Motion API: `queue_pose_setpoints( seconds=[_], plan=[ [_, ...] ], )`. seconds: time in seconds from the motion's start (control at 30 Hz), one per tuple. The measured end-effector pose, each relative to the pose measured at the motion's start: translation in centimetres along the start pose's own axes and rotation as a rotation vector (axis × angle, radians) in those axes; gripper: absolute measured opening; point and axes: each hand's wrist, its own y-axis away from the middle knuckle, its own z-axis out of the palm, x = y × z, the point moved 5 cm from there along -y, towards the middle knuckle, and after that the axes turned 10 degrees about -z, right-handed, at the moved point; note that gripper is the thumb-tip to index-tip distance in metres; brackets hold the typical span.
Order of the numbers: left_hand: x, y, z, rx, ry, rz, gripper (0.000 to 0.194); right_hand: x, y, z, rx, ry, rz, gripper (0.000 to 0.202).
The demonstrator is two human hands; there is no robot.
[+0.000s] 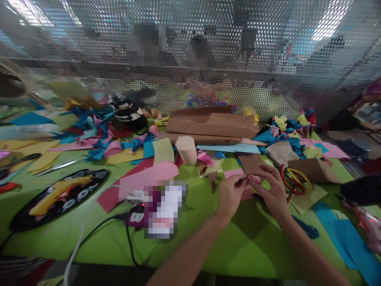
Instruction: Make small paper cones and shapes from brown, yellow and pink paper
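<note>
Close together above the green table (193, 214), my left hand (231, 194) and my right hand (271, 188) pinch a small pink paper piece (253, 178) between their fingertips. Both hands are closed on it, and its exact shape is partly hidden by the fingers. Under and behind it lie pink paper pieces (233, 172) and a brown sheet (251, 163). Just left of my left hand stands a small brown paper cone (212, 180). Red and yellow rings (300, 180) lie to the right of my right hand.
A blurred phone (168, 210) and cables lie left of my forearms. Farther left is a black oval tray (20, 220). Behind are a pale paper roll (187, 150), folded brown paper (211, 125), colourful scraps and a perforated metal screen (184, 91). Blue paper (345, 238) lies right.
</note>
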Motion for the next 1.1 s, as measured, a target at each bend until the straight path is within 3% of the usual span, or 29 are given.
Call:
queue_pose_setpoints(
  seconds=[0.2, 0.6, 0.9, 1.03, 1.1],
  plan=[
    [0.6, 0.1, 0.0, -0.035, -0.105, 0.105, 0.017, 0.4, -0.2, 0.1, -0.081, 0.002, -0.022, 0.012],
    [0.2, -0.3, -0.1, -0.043, -0.121, 0.019, 0.009, 0.5, -0.1, 0.0, -0.047, -0.017, -0.021, 0.005],
    [0.5, -0.1, 0.0, -0.061, -0.168, 0.050, 0.015, 0.9, 0.0, 0.3, -0.076, -0.044, 0.032, 0.013],
    [-0.3, -0.5, 0.1, -0.097, -0.117, 0.004, 0.012, 0.8, 0.0, 0.2, -0.087, -0.040, 0.018, 0.010],
    [-0.8, -0.7, -0.1, -0.082, -0.056, -0.036, 0.011, 0.7, -0.1, -0.3, -0.040, -0.025, 0.029, 0.022]
  ],
)
